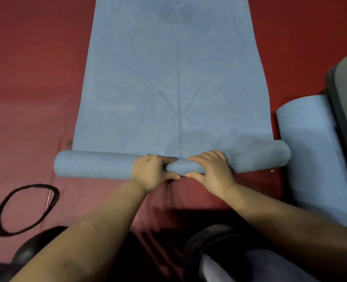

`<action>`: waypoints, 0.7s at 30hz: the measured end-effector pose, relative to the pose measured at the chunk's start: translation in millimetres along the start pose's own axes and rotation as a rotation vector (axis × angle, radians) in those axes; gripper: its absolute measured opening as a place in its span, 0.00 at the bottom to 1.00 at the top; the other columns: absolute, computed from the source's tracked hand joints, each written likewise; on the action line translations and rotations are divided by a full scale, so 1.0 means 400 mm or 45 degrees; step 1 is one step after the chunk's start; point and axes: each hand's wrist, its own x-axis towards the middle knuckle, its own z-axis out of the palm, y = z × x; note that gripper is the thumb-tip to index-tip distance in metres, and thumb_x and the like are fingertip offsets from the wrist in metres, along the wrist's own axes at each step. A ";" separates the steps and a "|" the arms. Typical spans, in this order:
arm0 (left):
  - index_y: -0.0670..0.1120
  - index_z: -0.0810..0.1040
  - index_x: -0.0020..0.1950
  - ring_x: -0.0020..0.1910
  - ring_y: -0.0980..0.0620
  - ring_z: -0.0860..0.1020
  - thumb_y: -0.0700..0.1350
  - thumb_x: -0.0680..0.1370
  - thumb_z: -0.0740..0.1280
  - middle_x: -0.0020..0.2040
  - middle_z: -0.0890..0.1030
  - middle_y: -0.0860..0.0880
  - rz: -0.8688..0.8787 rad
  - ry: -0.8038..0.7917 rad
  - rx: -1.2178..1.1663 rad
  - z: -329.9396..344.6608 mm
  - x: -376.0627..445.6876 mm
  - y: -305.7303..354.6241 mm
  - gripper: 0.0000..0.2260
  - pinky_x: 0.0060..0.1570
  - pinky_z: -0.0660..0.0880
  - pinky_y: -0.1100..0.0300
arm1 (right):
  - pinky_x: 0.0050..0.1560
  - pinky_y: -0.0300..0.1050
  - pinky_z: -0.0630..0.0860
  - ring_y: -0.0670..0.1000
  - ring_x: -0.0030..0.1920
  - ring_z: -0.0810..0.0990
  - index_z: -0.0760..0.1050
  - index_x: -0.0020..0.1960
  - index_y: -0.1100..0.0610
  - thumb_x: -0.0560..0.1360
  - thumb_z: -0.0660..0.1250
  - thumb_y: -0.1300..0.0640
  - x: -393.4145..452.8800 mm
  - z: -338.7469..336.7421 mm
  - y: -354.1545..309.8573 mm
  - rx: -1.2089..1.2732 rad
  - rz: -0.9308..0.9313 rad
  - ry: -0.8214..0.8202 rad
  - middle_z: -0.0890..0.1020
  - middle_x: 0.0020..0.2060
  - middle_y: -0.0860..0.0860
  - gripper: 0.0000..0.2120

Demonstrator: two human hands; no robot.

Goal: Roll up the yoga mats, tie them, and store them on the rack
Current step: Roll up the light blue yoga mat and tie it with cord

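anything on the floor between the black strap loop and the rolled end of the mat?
Nothing: bare red floor separates black strap loop from mat roll, head view.

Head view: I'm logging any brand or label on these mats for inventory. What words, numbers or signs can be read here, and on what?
None: no readable words, numbers or brand names.
The blue yoga mat bears only embossed lines, curves and a faint dark round mark near its far end, too blurred to read as text.
The rolled mat at right shows no label.
The black strap loop on the red floor is unmarked.
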 end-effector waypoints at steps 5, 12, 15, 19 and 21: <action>0.64 0.76 0.62 0.57 0.56 0.77 0.65 0.67 0.71 0.56 0.82 0.57 -0.033 0.012 -0.057 0.047 -0.087 0.000 0.24 0.53 0.71 0.62 | 0.52 0.42 0.63 0.52 0.42 0.80 0.82 0.51 0.50 0.67 0.61 0.36 -0.092 0.014 -0.031 0.002 0.001 -0.037 0.81 0.39 0.45 0.24; 0.64 0.76 0.61 0.57 0.57 0.77 0.63 0.66 0.73 0.56 0.81 0.59 -0.035 -0.057 -0.189 0.017 -0.032 -0.017 0.24 0.53 0.71 0.64 | 0.69 0.54 0.59 0.50 0.59 0.73 0.78 0.58 0.56 0.71 0.64 0.43 -0.117 0.033 -0.036 -0.011 -0.043 0.159 0.80 0.55 0.50 0.22; 0.62 0.76 0.62 0.59 0.56 0.76 0.62 0.66 0.73 0.57 0.81 0.58 0.006 -0.128 -0.214 0.007 -0.002 -0.028 0.25 0.55 0.69 0.65 | 0.67 0.51 0.62 0.51 0.59 0.75 0.79 0.56 0.56 0.69 0.66 0.41 -0.102 0.040 -0.032 0.100 0.007 0.175 0.81 0.55 0.50 0.23; 0.47 0.81 0.59 0.54 0.46 0.80 0.60 0.72 0.65 0.56 0.82 0.47 0.213 0.450 0.073 0.050 -0.018 -0.022 0.22 0.56 0.68 0.60 | 0.63 0.40 0.63 0.52 0.56 0.79 0.80 0.56 0.55 0.66 0.71 0.41 0.008 -0.008 -0.015 0.211 0.137 -0.051 0.82 0.54 0.50 0.24; 0.40 0.80 0.59 0.56 0.42 0.78 0.57 0.73 0.62 0.58 0.81 0.41 0.292 0.606 0.135 0.105 -0.045 -0.017 0.24 0.61 0.65 0.55 | 0.66 0.40 0.64 0.50 0.60 0.76 0.79 0.59 0.53 0.66 0.76 0.45 0.062 -0.026 -0.004 0.334 0.280 -0.246 0.81 0.57 0.49 0.25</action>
